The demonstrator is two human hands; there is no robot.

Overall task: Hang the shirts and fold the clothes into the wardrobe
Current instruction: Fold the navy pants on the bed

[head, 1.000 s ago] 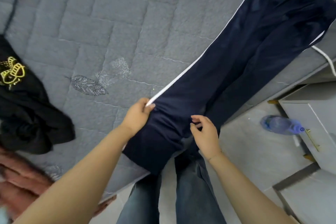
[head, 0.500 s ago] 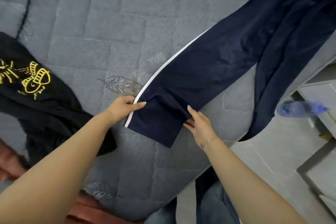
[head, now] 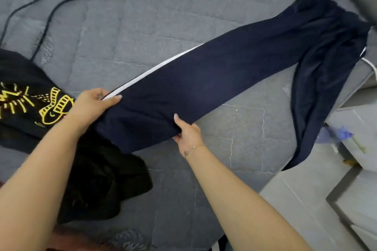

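— Navy, soft track trousers with a white side stripe (head: 214,79): where are they?
— Across the grey quilted mattress (head: 142,26), long axis from near-left cuff to far-right waistband, one leg hanging off the right edge.
— Hands?
— Left hand (head: 91,106) pinches the striped edge; right hand (head: 188,131) grips the opposite edge. Limp, light cloth; hold both edges.

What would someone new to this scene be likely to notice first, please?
Probably the long navy trousers with a white side stripe, stretched diagonally across the grey quilted mattress, one leg drooping off its right edge. The left hand and right hand grip the near end. At the left lies a black garment with a yellow print.
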